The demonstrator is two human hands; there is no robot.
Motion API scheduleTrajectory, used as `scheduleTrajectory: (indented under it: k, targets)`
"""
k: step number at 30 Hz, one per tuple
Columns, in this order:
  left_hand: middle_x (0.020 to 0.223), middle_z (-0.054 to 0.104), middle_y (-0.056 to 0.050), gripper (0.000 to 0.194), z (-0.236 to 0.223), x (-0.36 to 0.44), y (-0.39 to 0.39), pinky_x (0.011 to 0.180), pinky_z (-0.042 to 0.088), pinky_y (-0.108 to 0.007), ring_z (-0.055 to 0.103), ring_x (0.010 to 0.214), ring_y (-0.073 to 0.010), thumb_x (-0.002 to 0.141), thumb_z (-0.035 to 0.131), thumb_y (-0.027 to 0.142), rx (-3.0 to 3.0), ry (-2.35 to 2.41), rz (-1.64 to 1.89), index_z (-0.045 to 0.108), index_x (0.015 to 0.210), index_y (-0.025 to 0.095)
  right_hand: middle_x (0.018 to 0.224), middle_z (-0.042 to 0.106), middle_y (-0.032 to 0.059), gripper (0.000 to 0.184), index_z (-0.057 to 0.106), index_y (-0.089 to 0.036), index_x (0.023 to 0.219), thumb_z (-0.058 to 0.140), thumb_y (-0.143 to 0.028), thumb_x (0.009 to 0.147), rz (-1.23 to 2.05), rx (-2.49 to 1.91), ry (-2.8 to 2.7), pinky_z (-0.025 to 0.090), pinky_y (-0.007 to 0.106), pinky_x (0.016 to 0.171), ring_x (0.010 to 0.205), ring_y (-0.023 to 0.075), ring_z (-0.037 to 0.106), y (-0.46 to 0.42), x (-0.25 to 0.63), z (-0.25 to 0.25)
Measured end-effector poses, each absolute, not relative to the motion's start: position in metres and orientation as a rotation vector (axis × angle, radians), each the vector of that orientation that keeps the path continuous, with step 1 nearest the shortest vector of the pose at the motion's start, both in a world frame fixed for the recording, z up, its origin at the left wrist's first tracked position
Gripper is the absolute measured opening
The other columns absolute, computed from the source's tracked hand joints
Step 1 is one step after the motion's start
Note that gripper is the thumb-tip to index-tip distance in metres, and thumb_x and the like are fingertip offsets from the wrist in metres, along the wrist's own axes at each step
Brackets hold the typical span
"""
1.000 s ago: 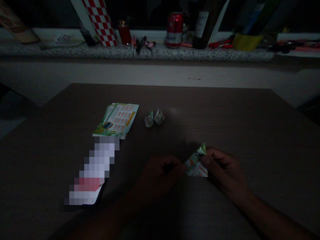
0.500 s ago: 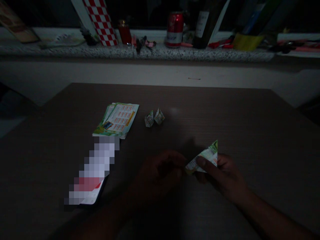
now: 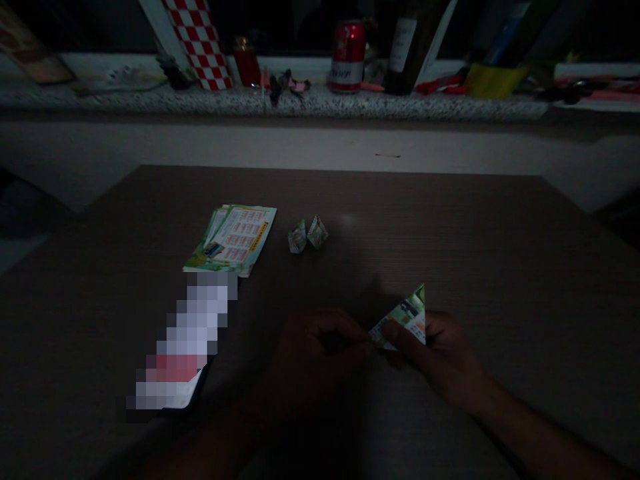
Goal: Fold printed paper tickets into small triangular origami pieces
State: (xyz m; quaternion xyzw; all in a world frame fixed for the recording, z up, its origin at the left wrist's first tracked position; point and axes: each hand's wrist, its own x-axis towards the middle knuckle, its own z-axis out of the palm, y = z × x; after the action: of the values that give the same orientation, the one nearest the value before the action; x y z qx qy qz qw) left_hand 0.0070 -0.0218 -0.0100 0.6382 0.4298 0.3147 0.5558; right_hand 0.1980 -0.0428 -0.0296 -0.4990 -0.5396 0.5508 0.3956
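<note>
A sheet of printed paper folded into a triangle [image 3: 413, 319] is held above the table. My right hand [image 3: 445, 353] grips it, with the thumb across its front and the fingers behind. My left hand [image 3: 320, 350] pinches the paper's left corner between thumb and fingertips. Two small folded paper pieces [image 3: 297, 237] stand side by side farther back on the table. Left of them lies a stack of printed leaflets [image 3: 240, 237] with calendar-like grids. A phone [image 3: 183, 393] with a lit, blurred screen rests in front of the stack.
The dark wooden table [image 3: 450, 227] meets a white wall. Above it, a speckled stone sill [image 3: 300, 103] bears a red can [image 3: 348, 57], a dark bottle [image 3: 401, 57], a red-and-white checkered container [image 3: 197, 43] and a yellow object [image 3: 495, 81].
My left fingertips have closed on the paper's left corner. My right hand has shifted slightly left with the folded paper, whose face has turned a little.
</note>
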Motion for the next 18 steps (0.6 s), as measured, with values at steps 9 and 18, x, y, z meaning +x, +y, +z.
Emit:
scheduleTrajectory:
  k: [9, 18]
  targets:
    - [0.063, 0.068, 0.002, 0.024, -0.013, 0.004, -0.011, 0.059, 0.046, -0.024, 0.061, 0.056, -0.0123, 0.06, 0.075, 0.015, 0.993, 0.954, 0.441, 0.069, 0.083, 0.015, 0.05, 0.041, -0.0047, 0.04, 0.049, -0.018, 0.056, 0.055, -0.041, 0.088, 1.442, -1.189, -1.534, 0.028, 0.02, 0.041, 0.045, 0.0075, 0.034, -0.044, 0.199, -0.034]
    - [0.057, 0.058, 0.004, 0.007, -0.004, -0.003, -0.012, 0.045, 0.03, -0.016, 0.047, 0.051, -0.007, 0.069, 0.067, 0.019, 1.449, 0.953, 0.136, 0.07, 0.067, 0.013, 0.051, 0.042, -0.0051, 0.036, 0.054, -0.016, 0.056, 0.063, -0.038, 0.083, 1.616, -1.113, -1.506, 0.025, 0.02, 0.041, 0.045, 0.0066, 0.033, -0.042, 0.197, -0.032]
